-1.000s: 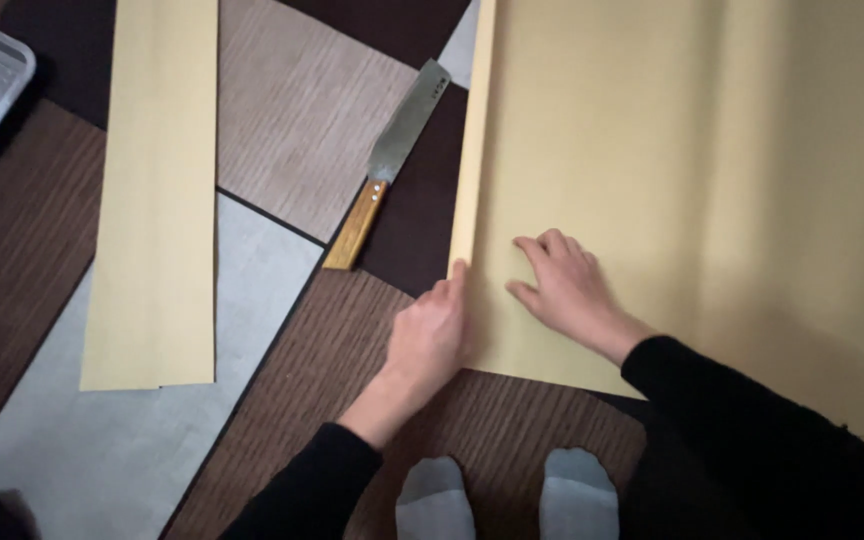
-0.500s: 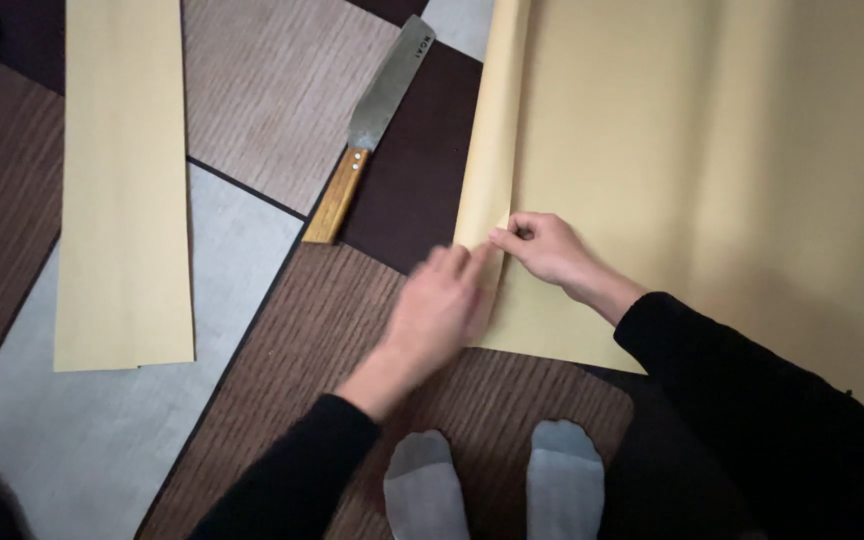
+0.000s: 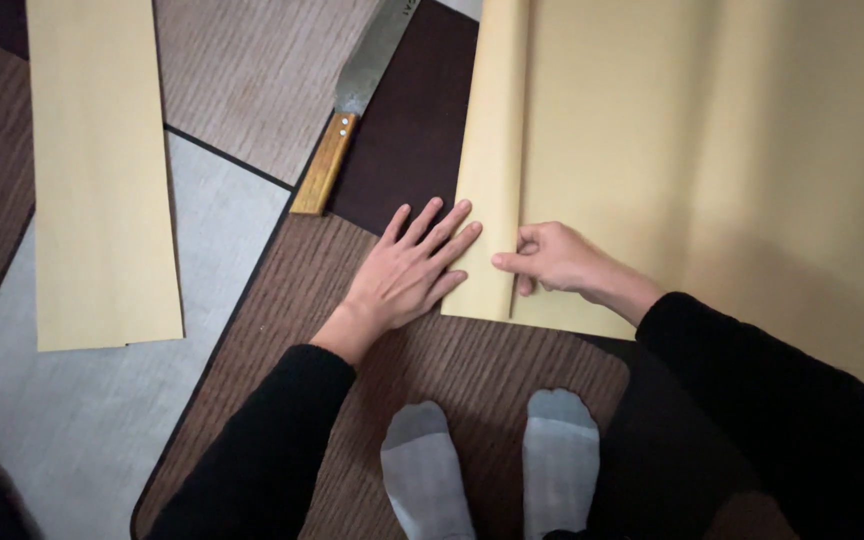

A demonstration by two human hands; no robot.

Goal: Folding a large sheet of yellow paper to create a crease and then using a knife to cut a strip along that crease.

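Note:
A big tan paper sheet (image 3: 712,150) lies on the patchwork floor mat, its left edge folded over into a narrow flap (image 3: 490,160). My left hand (image 3: 407,270) lies flat with fingers spread, fingertips resting on the flap's lower left edge. My right hand (image 3: 552,260) pinches the flap's inner edge near the sheet's near end, thumb and fingers closed on the paper. A large knife with a wooden handle (image 3: 324,165) and steel blade (image 3: 377,60) lies just left of the fold, apart from both hands.
A separate long tan paper strip (image 3: 102,170) lies on the mat at the left. My feet in grey socks (image 3: 492,460) stand at the bottom centre. The mat has brown, grey and dark panels (image 3: 252,80).
The view has shifted. My left hand went from gripping the sheet's edge to lying flat on the folded flap. My right hand moved left onto the flap and now pinches its edge.

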